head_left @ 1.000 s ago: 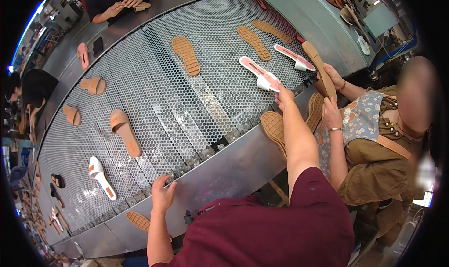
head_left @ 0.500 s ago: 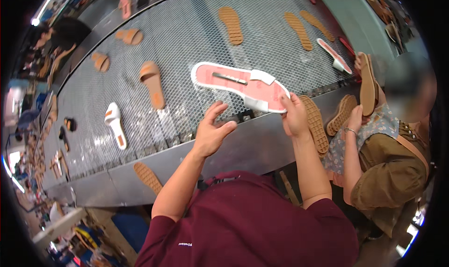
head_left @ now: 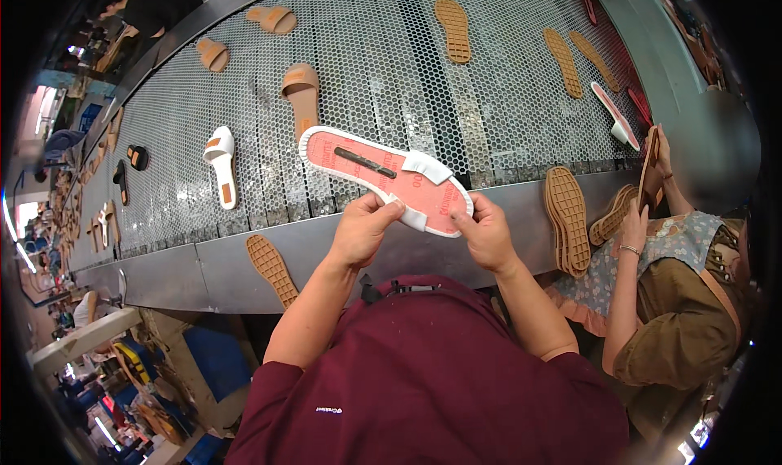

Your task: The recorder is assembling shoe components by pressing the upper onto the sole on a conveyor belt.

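Between my hands is a white-edged sandal upper (head_left: 326,151), its pink underside facing up. A dark strip runs along the middle, and white strap ends fold over onto the pink near the toe. My left hand (head_left: 364,230) pinches the edge beside one strap end, thumb on top. At the toe end, my right hand (head_left: 486,233) grips it with the thumb over the pink face. The piece is held above the near metal edge of a mesh conveyor (head_left: 375,66). Behind its heel end, a tan slide (head_left: 301,98) lies on the mesh, partly hidden.
A white slide (head_left: 220,168) and smaller tan slides (head_left: 273,19) rest on the mesh. Tan outsoles (head_left: 453,29) lie farther back. More outsoles (head_left: 568,221) lean at the metal ledge (head_left: 195,278). At right, a co-worker (head_left: 676,294) holds a brown sole.
My left hand, free and spread before, now grips the sandal upper's edge. The piece has come lower and nearer to me. The view has shifted, so the conveyor's things appear farther right.
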`<state>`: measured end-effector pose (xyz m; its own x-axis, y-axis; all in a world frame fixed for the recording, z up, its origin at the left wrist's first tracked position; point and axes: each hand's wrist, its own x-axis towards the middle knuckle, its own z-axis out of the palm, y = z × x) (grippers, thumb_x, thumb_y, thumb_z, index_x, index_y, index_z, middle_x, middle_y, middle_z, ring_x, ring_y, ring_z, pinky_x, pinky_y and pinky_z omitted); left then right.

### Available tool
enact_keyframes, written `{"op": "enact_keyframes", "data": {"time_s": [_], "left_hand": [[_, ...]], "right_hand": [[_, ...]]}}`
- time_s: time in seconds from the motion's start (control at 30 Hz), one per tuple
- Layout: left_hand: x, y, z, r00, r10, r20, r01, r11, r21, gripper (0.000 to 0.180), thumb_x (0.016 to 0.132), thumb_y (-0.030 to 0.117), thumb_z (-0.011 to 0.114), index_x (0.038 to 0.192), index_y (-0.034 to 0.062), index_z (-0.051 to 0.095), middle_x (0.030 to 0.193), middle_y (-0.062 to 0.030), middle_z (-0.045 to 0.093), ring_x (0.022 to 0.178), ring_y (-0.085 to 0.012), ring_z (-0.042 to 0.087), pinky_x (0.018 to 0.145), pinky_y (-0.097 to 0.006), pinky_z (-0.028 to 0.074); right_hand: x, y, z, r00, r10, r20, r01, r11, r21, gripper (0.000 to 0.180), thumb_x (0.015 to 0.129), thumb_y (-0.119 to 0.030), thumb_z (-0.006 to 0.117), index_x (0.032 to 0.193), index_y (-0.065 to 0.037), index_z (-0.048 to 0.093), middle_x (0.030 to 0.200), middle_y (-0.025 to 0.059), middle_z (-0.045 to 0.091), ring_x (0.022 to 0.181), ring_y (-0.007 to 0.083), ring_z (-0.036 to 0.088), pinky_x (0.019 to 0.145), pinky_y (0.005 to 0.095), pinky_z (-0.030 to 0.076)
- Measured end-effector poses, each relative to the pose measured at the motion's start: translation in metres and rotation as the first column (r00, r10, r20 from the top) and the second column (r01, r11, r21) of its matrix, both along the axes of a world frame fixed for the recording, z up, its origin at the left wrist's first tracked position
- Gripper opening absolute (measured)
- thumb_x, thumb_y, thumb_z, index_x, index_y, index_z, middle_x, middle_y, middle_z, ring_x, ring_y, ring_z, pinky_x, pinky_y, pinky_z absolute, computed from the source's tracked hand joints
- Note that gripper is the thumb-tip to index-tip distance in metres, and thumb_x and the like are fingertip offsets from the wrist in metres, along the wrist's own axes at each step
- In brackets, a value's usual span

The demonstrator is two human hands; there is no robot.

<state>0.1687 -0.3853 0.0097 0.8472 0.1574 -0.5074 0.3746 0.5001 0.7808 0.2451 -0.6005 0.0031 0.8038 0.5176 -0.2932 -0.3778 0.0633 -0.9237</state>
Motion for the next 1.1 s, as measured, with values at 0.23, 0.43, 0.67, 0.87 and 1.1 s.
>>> {"op": "enact_keyframes", "data": {"time_s": [0.23, 0.43, 0.67, 0.87, 1.1], "left_hand": [[-0.001, -0.005, -0.008, 0.992, -0.102, -0.071, 0.11, 0.985, 0.131, 0.021, 0.098, 0.011, 0.062, 0.11, -0.0054, 0.065, 0.107, -0.0095, 0.07, 0.099, -0.0139, 0.063, 0.091, -0.032, 0.05], [-0.008, -0.002, -0.018, 0.992, -0.12, -0.024, 0.122, 0.984, 0.128, 0.025, 0.098, 0.016, 0.064, 0.111, -0.005, 0.067, 0.107, -0.0079, 0.069, 0.096, -0.0104, 0.062, 0.086, -0.027, 0.05], [-0.003, -0.022, -0.008, 0.997, -0.014, 0.082, -0.009, 0.962, 0.273, 0.022, 0.098, 0.011, 0.062, 0.115, -0.0028, 0.067, 0.109, -0.0067, 0.069, 0.098, -0.013, 0.062, 0.088, -0.03, 0.05], [-0.004, -0.039, -0.018, 0.998, 0.051, 0.032, -0.06, 0.905, 0.422, 0.02, 0.098, 0.014, 0.064, 0.107, -0.0026, 0.071, 0.102, -0.0059, 0.07, 0.091, -0.0112, 0.062, 0.082, -0.029, 0.05], [-0.001, -0.05, -0.013, 0.995, 0.079, -0.054, -0.041, 0.863, 0.503, 0.031, 0.099, 0.024, 0.064, 0.11, -0.0044, 0.069, 0.106, -0.0075, 0.069, 0.094, -0.012, 0.061, 0.083, -0.03, 0.05]], "right_hand": [[0.004, 0.0, 0.003, 0.999, 0.049, -0.022, -0.051, 0.992, -0.115, 0.03, 0.091, -0.004, 0.071, 0.117, 0.003, 0.057, 0.108, 0.0075, 0.068, 0.096, 0.0092, 0.064, 0.085, 0.0267, 0.054], [0.009, -0.002, 0.007, 0.993, 0.083, -0.079, -0.086, 0.996, -0.037, 0.04, 0.089, -0.002, 0.073, 0.123, 0.003, 0.052, 0.114, 0.0098, 0.065, 0.1, 0.0116, 0.064, 0.089, 0.028, 0.055], [0.003, -0.001, -0.001, 0.995, 0.084, -0.052, -0.089, 0.992, -0.093, 0.063, 0.081, -0.011, 0.083, 0.132, 0.004, 0.049, 0.117, 0.0108, 0.065, 0.103, 0.0139, 0.063, 0.089, 0.0296, 0.054], [0.0, 0.014, 0.009, 0.966, 0.036, 0.255, 0.059, 0.932, -0.357, 0.105, 0.074, -0.013, 0.089, 0.154, 0.001, 0.023, 0.131, 0.0179, 0.057, 0.115, 0.0193, 0.06, 0.094, 0.0335, 0.053], [0.003, 0.009, -0.02, 0.959, 0.055, 0.279, 0.039, 0.946, -0.321, 0.08, 0.074, -0.009, 0.087, 0.139, 0.002, 0.042, 0.117, 0.0131, 0.065, 0.105, 0.0163, 0.064, 0.089, 0.0315, 0.055]]}}
